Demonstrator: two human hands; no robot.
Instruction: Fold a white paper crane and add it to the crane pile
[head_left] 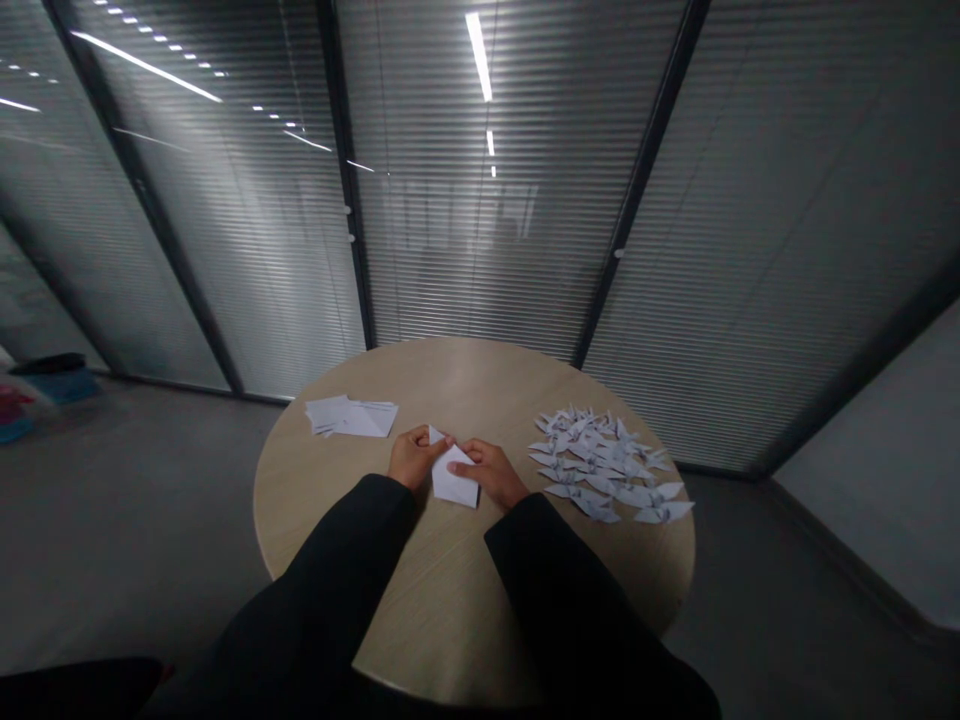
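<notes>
One folded paper (453, 473), tip away

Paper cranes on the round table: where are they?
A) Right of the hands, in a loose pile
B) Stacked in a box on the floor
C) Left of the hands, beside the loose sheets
A. The pile of paper cranes lies on the round wooden table to the right of the right hand, while the loose paper sheets lie beyond the left hand.
</notes>
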